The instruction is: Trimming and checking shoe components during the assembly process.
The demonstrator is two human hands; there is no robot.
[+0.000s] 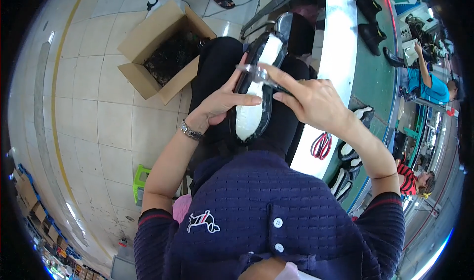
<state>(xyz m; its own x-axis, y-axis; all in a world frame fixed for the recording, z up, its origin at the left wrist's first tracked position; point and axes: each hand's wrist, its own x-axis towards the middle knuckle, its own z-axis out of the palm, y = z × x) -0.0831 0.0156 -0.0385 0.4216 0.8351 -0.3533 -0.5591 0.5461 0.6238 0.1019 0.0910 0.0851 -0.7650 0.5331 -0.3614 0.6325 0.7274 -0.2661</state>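
A black shoe [249, 118], its white underside facing up, lies lengthwise over my lap. My left hand [224, 103] grips it along the left edge, with the thumb across the white underside and the fingers behind. In my right hand [316, 100] is a hand tool with a shiny metal head [256, 73] and a dark handle. The head is over the middle of the underside; it is blurred, so its exact kind and whether it touches the shoe cannot be made out.
An open cardboard box [148, 45] of dark scraps stands on the floor at left. At right, a pale bench [338, 53] holds red-and-black looped handles [321, 146]. Beyond it, a green work surface [377, 85] carries black shoes [370, 37]. Co-workers are further right.
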